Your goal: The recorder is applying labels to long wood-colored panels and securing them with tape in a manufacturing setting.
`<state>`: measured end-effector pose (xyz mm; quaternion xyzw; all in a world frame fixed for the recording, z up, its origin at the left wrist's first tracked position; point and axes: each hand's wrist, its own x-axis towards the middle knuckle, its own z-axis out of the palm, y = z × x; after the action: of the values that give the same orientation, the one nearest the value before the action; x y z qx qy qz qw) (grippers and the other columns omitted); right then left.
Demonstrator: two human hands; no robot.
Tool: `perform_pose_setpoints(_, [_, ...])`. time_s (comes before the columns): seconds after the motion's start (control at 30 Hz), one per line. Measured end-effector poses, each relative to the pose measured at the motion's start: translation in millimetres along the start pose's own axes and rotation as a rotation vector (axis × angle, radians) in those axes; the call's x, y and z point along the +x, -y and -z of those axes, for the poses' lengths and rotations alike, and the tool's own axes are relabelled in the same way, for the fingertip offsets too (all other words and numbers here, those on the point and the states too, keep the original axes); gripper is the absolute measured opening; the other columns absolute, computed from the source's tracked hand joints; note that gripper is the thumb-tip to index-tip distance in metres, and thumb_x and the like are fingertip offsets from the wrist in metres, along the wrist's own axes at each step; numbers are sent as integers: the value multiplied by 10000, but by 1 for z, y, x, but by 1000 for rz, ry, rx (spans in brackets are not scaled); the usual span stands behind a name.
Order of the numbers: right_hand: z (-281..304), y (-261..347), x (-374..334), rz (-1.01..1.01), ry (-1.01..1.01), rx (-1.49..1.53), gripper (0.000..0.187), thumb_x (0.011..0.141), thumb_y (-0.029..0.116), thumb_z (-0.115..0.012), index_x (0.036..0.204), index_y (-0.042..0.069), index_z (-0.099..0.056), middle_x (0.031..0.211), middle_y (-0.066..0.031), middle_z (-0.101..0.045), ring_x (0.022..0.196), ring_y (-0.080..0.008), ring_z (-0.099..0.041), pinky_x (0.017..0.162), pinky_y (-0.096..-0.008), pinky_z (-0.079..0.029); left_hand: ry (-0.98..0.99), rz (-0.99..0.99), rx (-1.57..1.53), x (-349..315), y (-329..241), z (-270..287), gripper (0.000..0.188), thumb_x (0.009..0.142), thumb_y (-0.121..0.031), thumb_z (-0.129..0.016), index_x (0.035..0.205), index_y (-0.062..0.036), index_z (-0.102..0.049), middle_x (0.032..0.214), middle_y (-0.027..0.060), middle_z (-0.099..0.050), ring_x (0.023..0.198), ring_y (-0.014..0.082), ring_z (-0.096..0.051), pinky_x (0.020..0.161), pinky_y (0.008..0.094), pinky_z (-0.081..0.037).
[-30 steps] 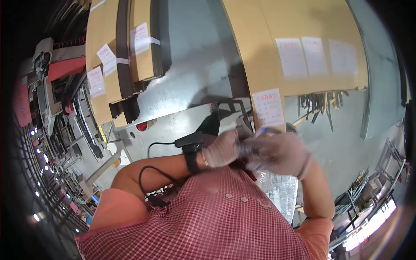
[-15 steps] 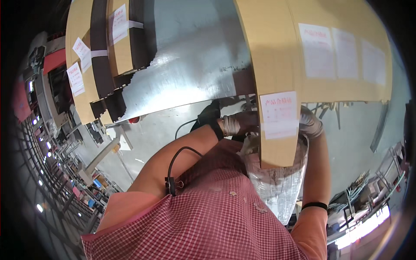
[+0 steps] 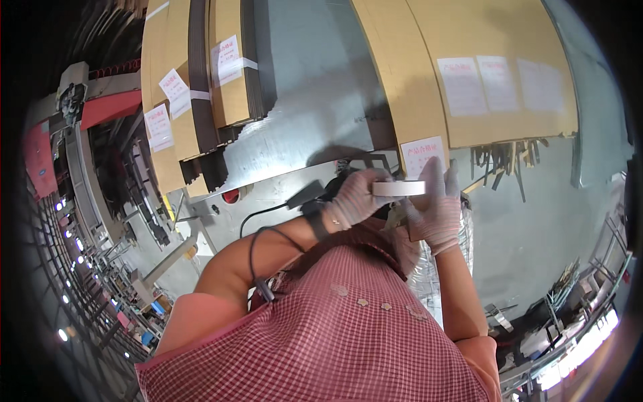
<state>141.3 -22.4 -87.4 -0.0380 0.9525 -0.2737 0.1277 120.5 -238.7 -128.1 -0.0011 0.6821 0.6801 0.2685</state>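
Both my hands wear pale knit gloves and meet above my red checked shirt. My left hand [image 3: 351, 201] grips a flat white roll of tape [image 3: 400, 188] by its left side, holding it level. My right hand [image 3: 437, 211] stands upright with its fingers spread, its palm against the roll's right end. A black band circles my left wrist, and a thin black cable [image 3: 258, 251] runs along that forearm. A dark object lies partly hidden under the hands.
A grey metal table [image 3: 315, 127] lies ahead. Long cardboard-wrapped bundles [image 3: 402, 80] with white labels lie on it, with a second stack [image 3: 201, 100] at the left. A red button [image 3: 231, 195] sits on the table edge. Crinkled clear plastic [image 3: 462, 234] hangs beside my right arm.
My hands were tucked behind the end of a cardboard bundle; now they are out in front of it with the white tape roll showing. The view has shifted.
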Motion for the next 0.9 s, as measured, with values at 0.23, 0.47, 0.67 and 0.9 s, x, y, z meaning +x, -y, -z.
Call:
perform_pose_setpoints(0.23, [89, 67, 35, 224, 156, 19, 610, 850, 369, -705, 1335, 39, -536, 1117, -239, -637, 1028, -409, -619, 860, -441, -509, 20, -195, 336, 22, -32, -35, 312, 769, -199, -791, 1014, -61, -655, 935, 158, -691, 891, 334, -669, 802, 395, -525])
perform_pose_setpoints(0.47, [94, -20, 63, -100, 478, -14, 280, 895, 304, -591, 1058, 111, -712, 927, -194, -701, 889, -404, -652, 746, -468, -525, 28, -68, 516, 20, -28, -30, 494, 768, -378, -808, 1084, -69, -590, 881, 155, -692, 843, 356, -677, 765, 433, -524])
perform_pose_setpoints(0.67, [14, -95, 41, -353, 139, 134, 279, 929, 281, -606, 1088, 82, -720, 957, -203, -707, 933, -371, -673, 800, -407, -541, 69, -37, 538, 28, -26, -21, 433, 797, -348, -805, 1053, -80, -581, 854, 153, -677, 779, 314, -683, 733, 413, -524])
perform_pose_setpoints(0.9, [42, -59, -20, -125, 135, 383, 446, 943, 212, -582, 1360, 59, -541, 1203, -247, -631, 1072, -433, -616, 859, -428, -518, -264, 191, 244, 49, -19, -15, 687, 921, -566, -608, 1156, 78, -577, 987, 212, -715, 896, 322, -693, 805, 402, -533])
